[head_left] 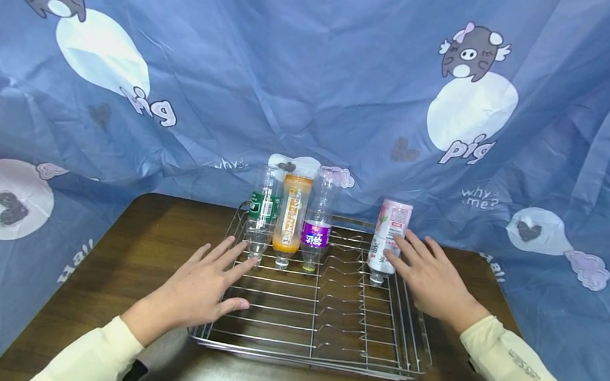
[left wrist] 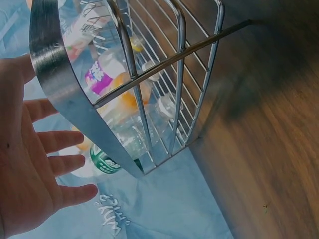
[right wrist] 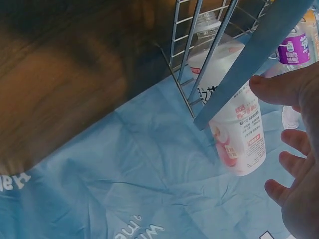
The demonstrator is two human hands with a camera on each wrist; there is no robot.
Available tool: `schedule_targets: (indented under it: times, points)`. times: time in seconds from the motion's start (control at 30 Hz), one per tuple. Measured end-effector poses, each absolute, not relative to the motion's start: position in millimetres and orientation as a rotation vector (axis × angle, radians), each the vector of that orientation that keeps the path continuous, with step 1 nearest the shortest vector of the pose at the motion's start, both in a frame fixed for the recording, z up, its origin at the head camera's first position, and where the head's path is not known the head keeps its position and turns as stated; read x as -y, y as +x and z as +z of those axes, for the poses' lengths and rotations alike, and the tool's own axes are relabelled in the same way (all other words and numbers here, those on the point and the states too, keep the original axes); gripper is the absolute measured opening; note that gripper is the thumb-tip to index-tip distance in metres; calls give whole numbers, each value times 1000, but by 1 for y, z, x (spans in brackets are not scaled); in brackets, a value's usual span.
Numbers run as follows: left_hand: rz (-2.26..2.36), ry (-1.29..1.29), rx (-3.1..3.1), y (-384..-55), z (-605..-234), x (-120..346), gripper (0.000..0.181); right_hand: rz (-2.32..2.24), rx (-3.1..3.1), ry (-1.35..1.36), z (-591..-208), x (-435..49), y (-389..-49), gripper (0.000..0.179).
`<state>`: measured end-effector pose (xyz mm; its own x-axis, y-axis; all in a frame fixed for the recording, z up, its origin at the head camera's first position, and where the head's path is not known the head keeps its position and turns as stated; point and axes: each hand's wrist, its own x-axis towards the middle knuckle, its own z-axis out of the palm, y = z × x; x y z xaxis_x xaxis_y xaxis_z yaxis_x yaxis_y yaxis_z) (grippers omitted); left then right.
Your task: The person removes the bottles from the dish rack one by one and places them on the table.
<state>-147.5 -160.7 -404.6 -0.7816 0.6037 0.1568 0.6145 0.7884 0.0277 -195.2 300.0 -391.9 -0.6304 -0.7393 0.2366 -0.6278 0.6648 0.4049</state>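
While the left hand (head_left: 197, 288) and right hand (head_left: 432, 280) spread empty, arranging seems underway; gripping the pink-and-white bottle (head_left: 390, 227) beside the latter needs curled fingers.

The left bottle (head_left: 261, 224) has a green label (head_left: 260, 206), the next bottle (head_left: 291, 219) is orange, the third bottle (head_left: 320, 216) has a purple label (head_left: 316, 234), and the last bottle (head_left: 386, 236) is pink and white. The rack (head_left: 315, 309) is silver, the table (head_left: 162, 251) brown, the cloth (head_left: 313, 67) blue with grey pigs (head_left: 471, 53) and white spots (head_left: 472, 111).
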Motion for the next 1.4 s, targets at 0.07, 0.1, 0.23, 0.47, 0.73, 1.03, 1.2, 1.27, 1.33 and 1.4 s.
schedule_targets:
  times: [0.07, 0.1, 0.23, 0.47, 0.73, 1.03, 1.2, 1.27, 1.33, 1.4]
  points:
    - [-113, -969, 2842, -147, -404, 161, 79, -400, 2486, 1079, -392, -301, -197, 79]
    - [-111, -967, 2845, -147, -404, 161, 80, -398, 2481, 1080, -393, -302, -198, 79]
    - [-107, -967, 2855, -148, -404, 161, 81, -402, 2476, 1079, -395, -302, -201, 81]
    - [-111, -961, 2855, -147, -406, 164, 78, -428, 2509, 1070, -396, -299, -205, 86]
    - [-110, -960, 2845, -148, -408, 165, 81, -466, 2530, 1073, -394, -294, -208, 82]
    - [-95, -973, 2848, -150, -404, 162, 81, -558, 2504, 1110, -386, -292, -215, 77]
    - [-101, -988, 2844, -153, -402, 160, 80, -595, 2482, 1142, -385, -292, -221, 83]
    - [-108, -996, 2841, -154, -402, 159, 80, -600, 2480, 1157, -385, -292, -223, 84]
    - [-111, -1000, 2840, -154, -402, 159, 80, -612, 2482, 1166, -386, -291, -224, 85]
    - [-108, -996, 2847, -153, -403, 160, 80, -624, 2484, 1176, -386, -289, -224, 86]
